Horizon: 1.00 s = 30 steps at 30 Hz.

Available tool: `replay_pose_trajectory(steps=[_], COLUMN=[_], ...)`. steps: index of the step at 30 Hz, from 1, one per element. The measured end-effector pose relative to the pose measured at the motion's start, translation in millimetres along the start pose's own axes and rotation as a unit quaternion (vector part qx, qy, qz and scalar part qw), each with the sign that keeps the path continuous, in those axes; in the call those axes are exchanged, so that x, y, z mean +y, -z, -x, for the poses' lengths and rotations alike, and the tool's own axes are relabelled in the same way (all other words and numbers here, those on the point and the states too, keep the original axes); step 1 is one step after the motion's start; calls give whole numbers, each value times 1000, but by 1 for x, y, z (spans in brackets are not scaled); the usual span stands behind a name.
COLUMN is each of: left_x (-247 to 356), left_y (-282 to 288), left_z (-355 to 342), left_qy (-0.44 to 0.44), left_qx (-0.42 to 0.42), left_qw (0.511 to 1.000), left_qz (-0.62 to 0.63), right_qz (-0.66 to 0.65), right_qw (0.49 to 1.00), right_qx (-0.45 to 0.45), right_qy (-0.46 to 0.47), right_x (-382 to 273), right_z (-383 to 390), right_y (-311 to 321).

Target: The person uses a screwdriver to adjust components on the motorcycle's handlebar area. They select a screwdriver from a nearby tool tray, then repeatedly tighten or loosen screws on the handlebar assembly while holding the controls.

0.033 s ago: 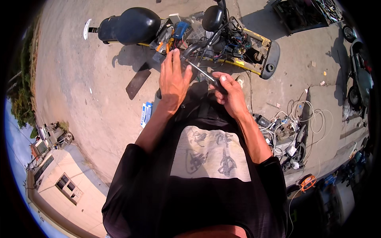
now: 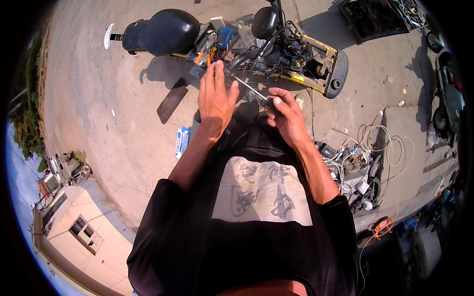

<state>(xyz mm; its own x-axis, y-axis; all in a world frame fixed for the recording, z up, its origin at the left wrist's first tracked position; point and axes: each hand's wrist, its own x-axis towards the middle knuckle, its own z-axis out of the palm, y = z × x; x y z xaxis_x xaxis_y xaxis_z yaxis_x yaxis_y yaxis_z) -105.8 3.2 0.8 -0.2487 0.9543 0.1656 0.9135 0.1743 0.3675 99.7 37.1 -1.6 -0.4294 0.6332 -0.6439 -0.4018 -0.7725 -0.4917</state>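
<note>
My right hand point(image 2: 284, 116) grips the dark handle of a screwdriver point(image 2: 252, 88), whose metal shaft slants up-left toward my left hand point(image 2: 215, 101). The fingers of my left hand are close together beside the shaft's tip, near a black curved tube of the scooter; whatever they hold is hidden. Just beyond them lies the stripped electric scooter point(image 2: 335, 69), with a black seat point(image 2: 168, 29), tangled wiring point(image 2: 289, 56), a blue-and-black device point(image 2: 224, 37) and orange-yellow pieces near it.
A dark plank point(image 2: 170, 103) and blue-white package point(image 2: 181, 142) lie on the concrete at left. At right are coiled cables point(image 2: 395, 153), a dark tool cart point(image 2: 365, 19) and another scooter point(image 2: 442, 89). A pale building point(image 2: 89, 241) stands at lower left.
The fingers of my right hand have shifted very slightly on the screwdriver handle. Everything else looks the same.
</note>
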Motion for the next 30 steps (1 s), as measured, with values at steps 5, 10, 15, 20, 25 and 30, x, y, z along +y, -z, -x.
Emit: replay_pose_trajectory(steps=[5, 10, 15, 20, 25, 30], left_x=[2, 0, -2, -8, -28, -64], left_y=[1, 2, -3, -3, 28, 24], left_z=[0, -2, 0, 3, -16, -45], left_qy=[-1, -8, 0, -2, 104, 246], left_qx=[3, 1, 36, 24, -118, -305], left_qw=[1000, 1000, 998, 998, 930, 745], left_qz=[2, 6, 55, 66, 331, 539], right_qz=[286, 16, 492, -32, 352, 592], right_qw=[942, 998, 788, 981, 924, 723], right_qx=[-4, -28, 7, -123, -22, -9], right_qy=[173, -59, 370, -150, 149, 357], right_x=[10, 4, 8, -5, -1, -2], right_z=[-5, -4, 2, -8, 2, 9], right_y=[16, 10, 10, 30, 12, 0])
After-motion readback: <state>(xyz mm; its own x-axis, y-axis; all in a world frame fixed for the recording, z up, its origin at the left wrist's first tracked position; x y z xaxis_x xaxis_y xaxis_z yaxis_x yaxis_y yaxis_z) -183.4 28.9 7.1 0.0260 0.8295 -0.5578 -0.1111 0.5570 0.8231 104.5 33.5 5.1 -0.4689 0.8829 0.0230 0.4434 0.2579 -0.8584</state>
